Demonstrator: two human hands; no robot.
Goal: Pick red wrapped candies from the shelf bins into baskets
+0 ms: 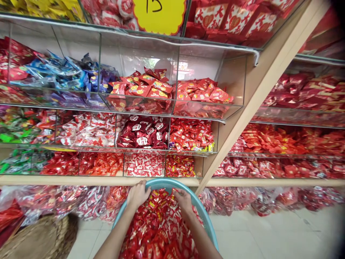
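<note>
A round teal plastic basket (207, 219) is below me, filled with red-wrapped candies (153, 230), some with white and yellow print. My left hand (138, 195) is closed over the basket's far left rim, thumb on the inner side. Over the candies at the far right inside the basket is my right hand (183, 199), its fingers bent together around a red and white wrapped candy (175, 191); the fingertips are partly hidden. The basket's far rim lies against the wooden bottom ledge (88, 180) of a candy shelf.
Glass-fronted shelf bins ahead hold dark red candies (145, 133), red and white candies (145, 164) and orange-red packets (148, 88). A slanting wooden upright (242, 133) divides the shelves. Bagged candies (91, 201) lie underneath. A woven basket (37, 237) stands at lower left on the tiled floor (242, 233).
</note>
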